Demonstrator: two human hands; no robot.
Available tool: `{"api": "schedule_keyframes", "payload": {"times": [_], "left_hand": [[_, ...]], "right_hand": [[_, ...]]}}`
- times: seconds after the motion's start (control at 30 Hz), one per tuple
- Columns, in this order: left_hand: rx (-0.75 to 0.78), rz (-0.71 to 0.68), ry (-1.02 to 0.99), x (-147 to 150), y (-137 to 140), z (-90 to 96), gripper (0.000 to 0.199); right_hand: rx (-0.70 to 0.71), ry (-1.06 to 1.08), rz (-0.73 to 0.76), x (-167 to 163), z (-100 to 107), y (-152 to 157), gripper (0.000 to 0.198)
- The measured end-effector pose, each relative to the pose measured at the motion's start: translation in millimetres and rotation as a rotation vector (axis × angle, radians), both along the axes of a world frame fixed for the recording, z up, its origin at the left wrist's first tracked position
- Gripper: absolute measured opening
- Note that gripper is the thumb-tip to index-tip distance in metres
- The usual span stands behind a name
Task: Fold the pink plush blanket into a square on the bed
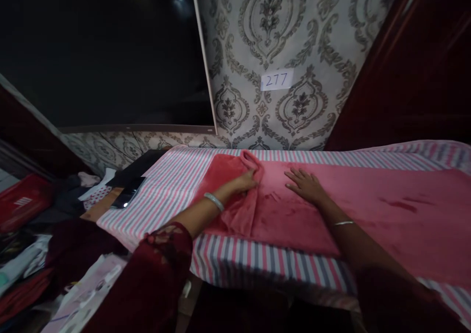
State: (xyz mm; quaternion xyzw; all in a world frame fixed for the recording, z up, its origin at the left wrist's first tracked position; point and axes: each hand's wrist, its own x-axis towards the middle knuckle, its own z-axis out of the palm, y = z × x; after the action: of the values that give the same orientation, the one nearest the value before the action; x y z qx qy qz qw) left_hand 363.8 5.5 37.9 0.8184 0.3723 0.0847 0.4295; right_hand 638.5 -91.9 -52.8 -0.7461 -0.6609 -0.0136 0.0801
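A long pink plush cloth (294, 225) lies spread lengthwise over a striped sheet. Its left end is turned over into a darker, wrinkled fold (221, 171) with a raised, curled edge. My left hand (246, 182), with a wide bangle at the wrist, is closed on the cloth at that fold; some of its fingers are hidden. Flat on the cloth to the right of the fold rests my right hand (305, 186), fingers spread and holding nothing. Faint creases and darker brushed marks show in the pile.
The striped sheet (165, 181) drapes over the front edge of the table. At its left end lies a dark phone (128, 193). A large black television (110, 53) hangs above, beside a paper marked 277 (277, 80). Clothes and bags crowd the lower left.
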Motion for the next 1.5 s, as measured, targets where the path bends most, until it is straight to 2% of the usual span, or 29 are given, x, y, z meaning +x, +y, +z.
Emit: {"api": "schedule_keyframes", "payload": {"times": [0.1,0.17,0.23,0.3,0.4,0.5,0.57,0.63,0.73,0.9,1.0,1.2,1.37,1.5], "left_hand": [[0.077,0.058,0.022,18.0,-18.9,-18.9,0.081],[0.091,0.05,-0.005,18.0,-26.6,-19.4,0.084],[0.107,0.011,-0.051,9.7,-33.3,-14.4,0.076],[0.206,-0.032,-0.102,-6.6,-42.6,-8.9,0.056],[0.472,-0.016,-0.153,-44.1,-65.4,-8.0,0.03],[0.644,0.058,-0.139,-85.3,-94.1,-17.5,0.03],[0.696,0.11,-0.095,-105.0,-111.0,-25.4,0.037],[0.694,0.145,-0.038,-113.4,-123.5,-31.7,0.034],[0.7,0.105,0.016,-105.0,-136.6,-37.9,0.01],[0.91,-0.056,0.042,-74.3,-154.4,-52.7,0.011],[0.971,-0.074,0.078,-67.7,-159.1,-62.0,0.007],[1.042,-0.016,0.01,-65.4,-155.2,-68.7,0.012],[1.054,-0.04,0.049,-61.1,-162.2,-78.3,0.013],[1.064,-0.036,0.046,-61.0,-168.8,-81.3,0.048]], "right_hand": [[0.003,-0.003,-0.021,0.3,-1.9,2.4,0.063],[-0.011,0.001,-0.034,0.7,-2.1,3.4,0.062],[-0.019,0.007,-0.04,0.6,0.0,3.1,0.061],[-0.014,0.017,-0.049,-1.4,4.7,1.5,0.059],[0.076,0.046,-0.092,-13.4,15.7,-2.2,0.052],[0.209,0.149,-0.108,-41.6,28.3,-3.9,0.041],[0.189,0.25,-0.112,-66.7,35.6,-2.9,0.037],[0.115,0.332,-0.143,-91.0,41.0,-1.5,0.034],[0.067,0.392,-0.203,-115.5,45.7,-1.0,0.037],[0.07,0.434,-0.256,-125.0,51.2,-3.0,0.052],[0.067,0.45,-0.252,-126.7,55.4,0.2,0.054],[0.086,0.46,-0.243,-134.8,61.7,23.4,0.053],[0.052,0.404,-0.312,-146.4,61.9,39.3,0.064],[0.052,0.373,-0.276,-155.6,60.5,46.0,0.058]]}}
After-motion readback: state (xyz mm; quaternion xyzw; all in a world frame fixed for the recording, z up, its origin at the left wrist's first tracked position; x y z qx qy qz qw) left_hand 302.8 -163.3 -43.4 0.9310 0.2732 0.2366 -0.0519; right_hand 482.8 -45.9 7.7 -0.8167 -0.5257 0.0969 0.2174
